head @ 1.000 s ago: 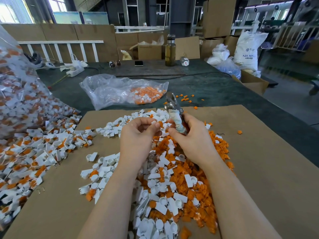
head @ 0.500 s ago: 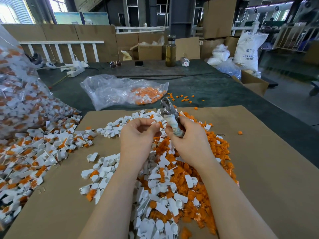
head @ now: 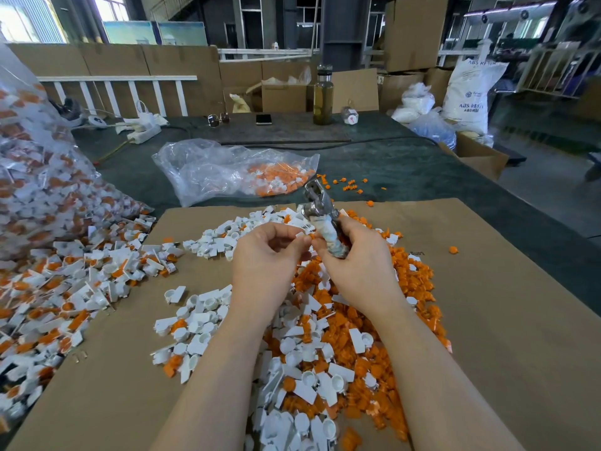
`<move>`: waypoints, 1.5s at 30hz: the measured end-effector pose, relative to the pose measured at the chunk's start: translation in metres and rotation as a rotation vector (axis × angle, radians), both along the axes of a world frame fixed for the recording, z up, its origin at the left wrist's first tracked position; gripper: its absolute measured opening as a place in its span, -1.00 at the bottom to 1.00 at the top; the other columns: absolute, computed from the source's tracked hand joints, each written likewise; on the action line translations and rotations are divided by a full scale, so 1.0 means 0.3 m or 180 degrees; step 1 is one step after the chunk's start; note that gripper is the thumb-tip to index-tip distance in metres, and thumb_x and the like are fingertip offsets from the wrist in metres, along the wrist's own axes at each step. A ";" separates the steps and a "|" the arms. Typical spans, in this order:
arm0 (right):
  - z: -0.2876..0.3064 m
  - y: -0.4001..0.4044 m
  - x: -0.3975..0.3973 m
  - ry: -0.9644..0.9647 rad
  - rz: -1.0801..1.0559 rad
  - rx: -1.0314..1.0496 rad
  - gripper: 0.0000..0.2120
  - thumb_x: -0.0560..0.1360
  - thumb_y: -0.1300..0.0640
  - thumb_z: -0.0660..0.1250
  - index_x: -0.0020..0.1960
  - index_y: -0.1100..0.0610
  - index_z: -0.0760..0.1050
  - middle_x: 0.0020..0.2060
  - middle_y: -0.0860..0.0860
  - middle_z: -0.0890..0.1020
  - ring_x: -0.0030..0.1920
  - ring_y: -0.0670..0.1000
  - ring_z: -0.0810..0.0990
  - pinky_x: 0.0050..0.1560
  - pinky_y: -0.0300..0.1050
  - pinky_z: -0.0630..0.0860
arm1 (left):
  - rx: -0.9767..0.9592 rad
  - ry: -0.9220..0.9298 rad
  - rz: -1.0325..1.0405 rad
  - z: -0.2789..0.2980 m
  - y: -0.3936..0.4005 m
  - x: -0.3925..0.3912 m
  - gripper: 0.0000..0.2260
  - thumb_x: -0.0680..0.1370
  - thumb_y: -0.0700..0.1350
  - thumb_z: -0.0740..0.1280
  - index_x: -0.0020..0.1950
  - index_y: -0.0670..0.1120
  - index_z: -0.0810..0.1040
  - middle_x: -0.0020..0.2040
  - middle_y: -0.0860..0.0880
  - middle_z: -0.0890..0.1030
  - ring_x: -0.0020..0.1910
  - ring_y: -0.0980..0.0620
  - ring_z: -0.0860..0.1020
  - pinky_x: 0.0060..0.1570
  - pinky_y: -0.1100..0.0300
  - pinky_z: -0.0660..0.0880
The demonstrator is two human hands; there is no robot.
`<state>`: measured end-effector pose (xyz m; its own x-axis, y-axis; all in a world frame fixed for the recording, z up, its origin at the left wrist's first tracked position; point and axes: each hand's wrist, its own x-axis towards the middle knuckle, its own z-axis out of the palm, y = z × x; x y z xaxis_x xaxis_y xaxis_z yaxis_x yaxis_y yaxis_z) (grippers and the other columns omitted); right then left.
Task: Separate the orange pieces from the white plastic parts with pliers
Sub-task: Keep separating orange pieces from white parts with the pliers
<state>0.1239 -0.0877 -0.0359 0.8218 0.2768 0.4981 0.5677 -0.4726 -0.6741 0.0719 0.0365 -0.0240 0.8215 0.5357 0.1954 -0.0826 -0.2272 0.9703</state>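
My right hand [head: 361,268] grips the pliers [head: 322,216] by their taped handles, the metal jaws pointing up and away. My left hand [head: 266,258] pinches a small white plastic part [head: 304,236] with an orange piece in it, right beside the pliers' handles. Under both hands a pile of separated orange pieces [head: 403,288] and white parts [head: 292,362] lies on the cardboard sheet [head: 507,320]. The two hands almost touch above the pile.
Unsorted white-and-orange parts [head: 65,288] spill from a big clear bag [head: 29,177] on the left. A second clear bag [head: 234,170] with some parts lies behind the cardboard on the dark green table [head: 406,167]. Loose orange pieces [head: 351,185], a bottle [head: 323,96] and boxes stand farther back.
The pliers have tilted slightly left and their jaws sit lower and nearer the left hand. Both hands stay together above the pile; the white part now shows between the left fingertips.
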 end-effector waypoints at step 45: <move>-0.017 -0.015 0.005 0.0216 0.0471 -0.0959 -0.87 0.53 0.13 0.28 -0.17 0.00 0.40 -0.35 -0.06 0.51 -0.35 -0.06 0.47 -0.44 -0.09 0.37 | -0.0708 -0.0783 -0.0239 -0.007 0.044 0.004 -0.92 0.56 -0.26 0.38 -0.09 -0.11 0.62 -0.27 0.07 0.68 -0.28 0.19 0.62 -0.21 0.37 0.53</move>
<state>0.1255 -0.0923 -0.0409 0.7901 0.5219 0.3214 0.6037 -0.5722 -0.5551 0.0730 0.0496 -0.0262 0.8030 0.5272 0.2778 -0.3289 0.0033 0.9444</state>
